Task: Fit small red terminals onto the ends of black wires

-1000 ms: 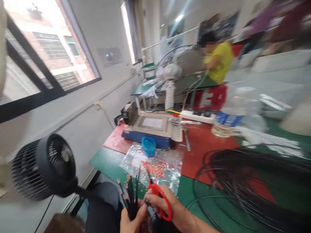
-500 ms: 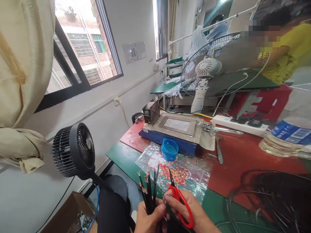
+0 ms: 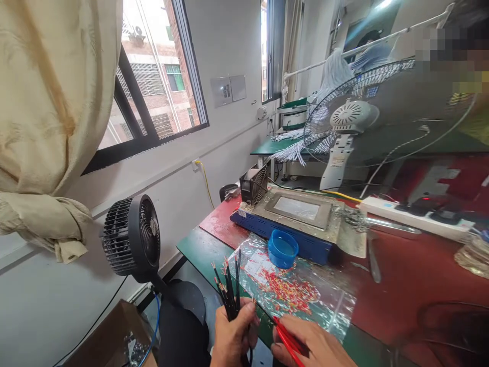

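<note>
A bundle of thin black cables (image 3: pixel 230 300) with bared copper-coloured ends points upward from my left hand (image 3: pixel 234 334), whose fingers are wrapped round it. My right hand (image 3: pixel 315 341) grips red-handled scissors (image 3: pixel 287 340); their dark blades point up and left, toward the left hand's fingertips. Whether the blades touch a wire there I cannot tell. Beyond both hands, red and yellow insulation scraps (image 3: pixel 290 290) lie scattered on a clear plastic bag (image 3: pixel 336 311). A blue round tub (image 3: pixel 282 250) stands at the bag's far side.
Behind the tub sits a blue-sided solder pot (image 3: pixel 282 232) with a small fan (image 3: pixel 254 186) on its left end. A metal tool (image 3: pixel 374 260) and a white power strip (image 3: pixel 416 216) lie to the right. A black fan (image 3: pixel 133 237) stands left; black cable coils (image 3: pixel 451 326) lie right.
The view has turned left, so the bench appears further right. My right hand has moved away from my left, and the scissors have tilted from upright to pointing left.
</note>
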### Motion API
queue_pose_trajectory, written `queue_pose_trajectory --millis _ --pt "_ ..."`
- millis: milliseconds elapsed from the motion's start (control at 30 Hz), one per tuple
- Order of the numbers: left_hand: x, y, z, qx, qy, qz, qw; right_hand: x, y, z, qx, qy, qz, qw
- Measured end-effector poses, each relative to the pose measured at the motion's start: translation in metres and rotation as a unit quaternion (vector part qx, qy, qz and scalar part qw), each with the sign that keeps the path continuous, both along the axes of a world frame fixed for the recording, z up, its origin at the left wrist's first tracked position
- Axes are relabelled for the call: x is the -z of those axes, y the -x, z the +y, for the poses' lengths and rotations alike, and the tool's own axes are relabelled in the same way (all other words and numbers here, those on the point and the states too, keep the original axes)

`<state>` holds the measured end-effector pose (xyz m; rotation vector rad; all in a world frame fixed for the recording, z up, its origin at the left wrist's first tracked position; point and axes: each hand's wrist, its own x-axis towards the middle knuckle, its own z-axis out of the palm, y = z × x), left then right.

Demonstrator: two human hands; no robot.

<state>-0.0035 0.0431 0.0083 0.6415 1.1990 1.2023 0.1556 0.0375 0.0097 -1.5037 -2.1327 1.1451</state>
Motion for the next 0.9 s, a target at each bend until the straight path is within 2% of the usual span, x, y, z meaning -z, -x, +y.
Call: queue_pose_trajectory --millis 200,367,567,667,733,900 --pt "0.01 -0.002 0.006 0.013 -0.026 0.05 0.998 0.002 -0.003 0.002 0.017 -0.018 -0.057 0.998" --pt "0.005 -0.002 0.008 0.03 -0.037 0.107 0.993 0.014 -0.006 0.004 0.02 -0.039 -0.057 0.997" --pt "0.0 -0.005 0.014 0.04 -0.033 0.119 0.992 0.023 -0.009 0.008 0.061 -0.054 -0.023 0.996" --pt "0.004 -0.004 0.015 0.058 -0.044 0.117 0.99 0.029 -0.01 0.011 0.07 -0.029 0.025 0.997" --pt "0.009 -0.003 0.014 0.071 -0.041 0.095 0.992 0.034 -0.01 0.014 0.072 -0.003 0.09 0.993" --pt "0.021 -0.001 0.007 0.086 -0.055 -0.022 0.995 0.045 -0.003 0.017 0.136 0.076 0.262 0.953"
